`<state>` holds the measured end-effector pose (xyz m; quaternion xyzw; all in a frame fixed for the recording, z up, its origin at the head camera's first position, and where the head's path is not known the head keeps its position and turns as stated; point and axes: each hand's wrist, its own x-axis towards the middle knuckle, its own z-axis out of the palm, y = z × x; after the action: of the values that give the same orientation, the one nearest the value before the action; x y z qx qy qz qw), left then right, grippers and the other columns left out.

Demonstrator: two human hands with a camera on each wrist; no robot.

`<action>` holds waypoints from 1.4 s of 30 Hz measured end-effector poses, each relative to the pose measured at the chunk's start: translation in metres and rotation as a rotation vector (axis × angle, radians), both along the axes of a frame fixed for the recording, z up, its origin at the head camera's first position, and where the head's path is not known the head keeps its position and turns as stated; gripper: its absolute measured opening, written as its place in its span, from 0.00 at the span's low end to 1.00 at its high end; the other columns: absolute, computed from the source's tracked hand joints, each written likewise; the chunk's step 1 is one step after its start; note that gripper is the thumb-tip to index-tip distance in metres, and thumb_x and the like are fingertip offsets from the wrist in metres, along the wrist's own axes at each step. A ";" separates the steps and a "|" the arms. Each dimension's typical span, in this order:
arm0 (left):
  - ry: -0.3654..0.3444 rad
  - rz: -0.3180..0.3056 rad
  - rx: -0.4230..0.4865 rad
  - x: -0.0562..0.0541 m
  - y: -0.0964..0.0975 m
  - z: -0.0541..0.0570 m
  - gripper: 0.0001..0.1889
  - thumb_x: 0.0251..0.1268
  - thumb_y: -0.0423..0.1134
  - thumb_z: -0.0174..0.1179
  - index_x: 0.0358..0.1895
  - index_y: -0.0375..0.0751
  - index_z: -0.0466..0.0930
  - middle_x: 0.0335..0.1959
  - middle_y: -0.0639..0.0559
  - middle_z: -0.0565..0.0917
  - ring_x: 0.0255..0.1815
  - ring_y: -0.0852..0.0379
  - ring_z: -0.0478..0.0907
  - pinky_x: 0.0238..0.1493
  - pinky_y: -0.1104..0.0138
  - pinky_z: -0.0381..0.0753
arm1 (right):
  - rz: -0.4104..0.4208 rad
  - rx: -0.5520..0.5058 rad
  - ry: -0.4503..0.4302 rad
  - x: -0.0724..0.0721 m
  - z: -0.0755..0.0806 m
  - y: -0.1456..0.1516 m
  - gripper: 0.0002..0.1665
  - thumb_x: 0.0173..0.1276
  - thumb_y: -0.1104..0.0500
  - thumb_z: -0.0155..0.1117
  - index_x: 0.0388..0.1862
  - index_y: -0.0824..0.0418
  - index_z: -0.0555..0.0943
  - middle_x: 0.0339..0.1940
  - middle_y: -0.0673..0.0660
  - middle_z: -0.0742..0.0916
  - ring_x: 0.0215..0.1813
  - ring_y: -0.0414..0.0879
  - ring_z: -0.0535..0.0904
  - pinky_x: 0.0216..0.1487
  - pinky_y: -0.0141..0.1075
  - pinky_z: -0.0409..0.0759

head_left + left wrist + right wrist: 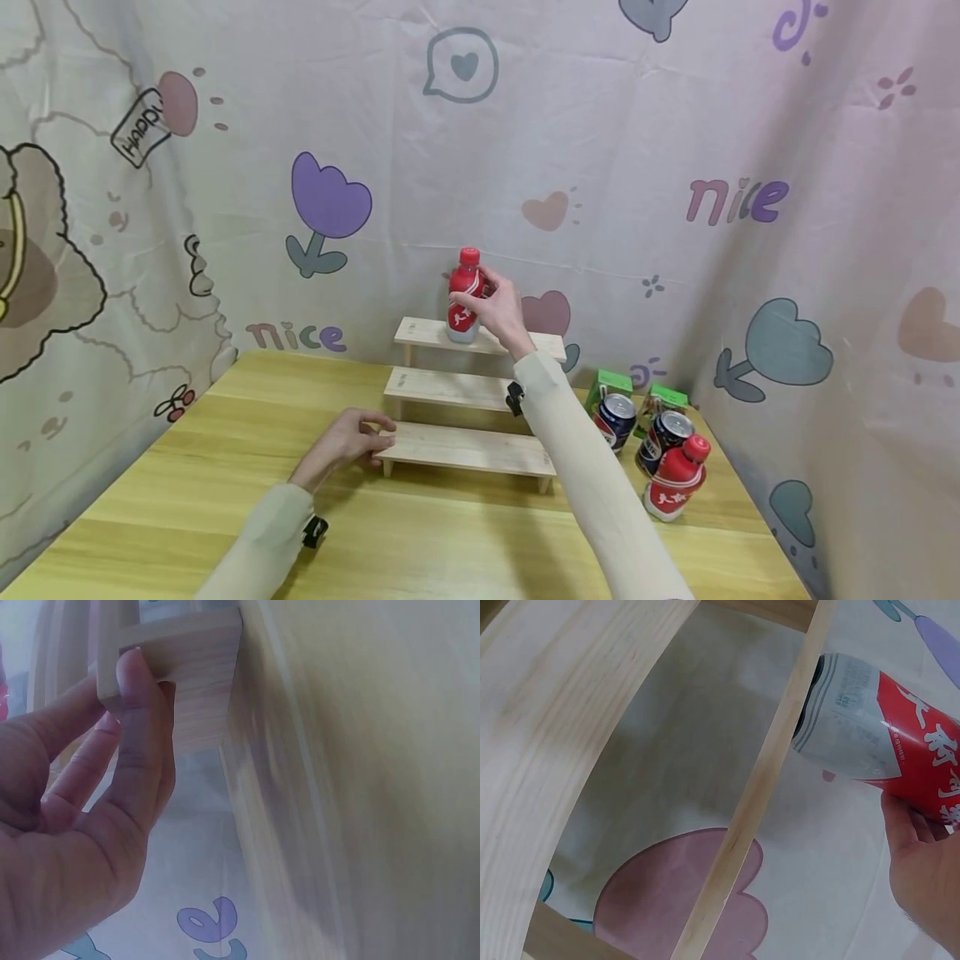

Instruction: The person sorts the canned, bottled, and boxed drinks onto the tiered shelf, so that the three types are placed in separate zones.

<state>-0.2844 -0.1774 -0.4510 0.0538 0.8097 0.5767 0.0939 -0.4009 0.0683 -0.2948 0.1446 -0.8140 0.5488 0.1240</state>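
Note:
A wooden three-tier stepped shelf stands on the table, its top board at the back. My right hand grips a red plastic bottle with a red cap, upright at the top board. In the right wrist view, the clear base of the bottle is right at that board's edge, with the hand around its red label. My left hand holds the left end of the lowest board. Its thumb and fingers pinch the corner of the shelf in the left wrist view.
Right of the shelf stand another red bottle, two dark blue cans and two green boxes, close together. A printed cloth hangs behind the wooden table and along its sides.

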 end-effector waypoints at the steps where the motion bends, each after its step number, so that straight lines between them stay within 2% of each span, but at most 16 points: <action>1: -0.001 -0.002 0.002 0.000 0.000 0.000 0.15 0.61 0.28 0.65 0.50 0.25 0.79 0.24 0.45 0.81 0.22 0.53 0.80 0.31 0.54 0.89 | -0.002 0.002 0.003 0.000 0.000 0.001 0.44 0.58 0.48 0.76 0.73 0.50 0.68 0.60 0.54 0.82 0.58 0.47 0.79 0.62 0.43 0.81; 18: -0.023 -0.002 0.018 -0.003 0.005 0.001 0.16 0.61 0.27 0.65 0.51 0.24 0.79 0.25 0.44 0.81 0.21 0.55 0.79 0.31 0.56 0.89 | 0.003 0.005 0.020 -0.002 0.000 0.008 0.43 0.58 0.49 0.76 0.72 0.51 0.70 0.55 0.54 0.84 0.55 0.47 0.80 0.59 0.43 0.82; 22: -0.023 -0.009 0.029 -0.003 0.006 0.001 0.16 0.61 0.27 0.65 0.51 0.24 0.78 0.25 0.44 0.81 0.22 0.55 0.79 0.30 0.57 0.88 | -0.007 -0.038 0.009 -0.002 -0.003 0.007 0.43 0.58 0.49 0.76 0.72 0.49 0.70 0.56 0.54 0.84 0.55 0.47 0.80 0.59 0.42 0.82; 27: -0.030 -0.005 0.005 -0.003 0.006 0.000 0.16 0.61 0.28 0.66 0.51 0.25 0.79 0.24 0.44 0.81 0.20 0.55 0.79 0.31 0.54 0.89 | 0.016 -0.141 0.010 -0.003 -0.010 0.012 0.40 0.57 0.51 0.77 0.69 0.48 0.73 0.60 0.54 0.83 0.61 0.49 0.80 0.64 0.40 0.80; 34: -0.036 -0.010 0.002 -0.005 0.003 0.000 0.17 0.61 0.29 0.66 0.51 0.25 0.79 0.25 0.44 0.82 0.21 0.56 0.80 0.32 0.54 0.89 | 0.072 -0.237 0.048 0.005 -0.013 0.023 0.37 0.59 0.56 0.76 0.67 0.57 0.74 0.61 0.58 0.83 0.62 0.49 0.80 0.63 0.37 0.80; 38: -0.040 -0.006 0.019 -0.006 0.001 0.001 0.17 0.61 0.28 0.65 0.52 0.24 0.78 0.25 0.44 0.82 0.22 0.56 0.80 0.32 0.56 0.89 | 0.038 -0.245 0.091 0.009 -0.017 0.026 0.31 0.60 0.54 0.75 0.62 0.59 0.79 0.58 0.57 0.85 0.59 0.48 0.82 0.61 0.36 0.81; 42: -0.039 -0.009 0.018 -0.006 0.001 0.000 0.17 0.61 0.27 0.65 0.52 0.23 0.78 0.25 0.44 0.82 0.23 0.56 0.80 0.32 0.56 0.89 | -0.009 -0.238 0.106 0.020 -0.021 0.029 0.26 0.61 0.53 0.74 0.57 0.60 0.82 0.53 0.56 0.87 0.55 0.46 0.84 0.59 0.37 0.83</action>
<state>-0.2907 -0.1768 -0.4507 0.0472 0.8021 0.5847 0.1118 -0.3808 0.0973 -0.3162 0.1543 -0.7361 0.6324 0.1856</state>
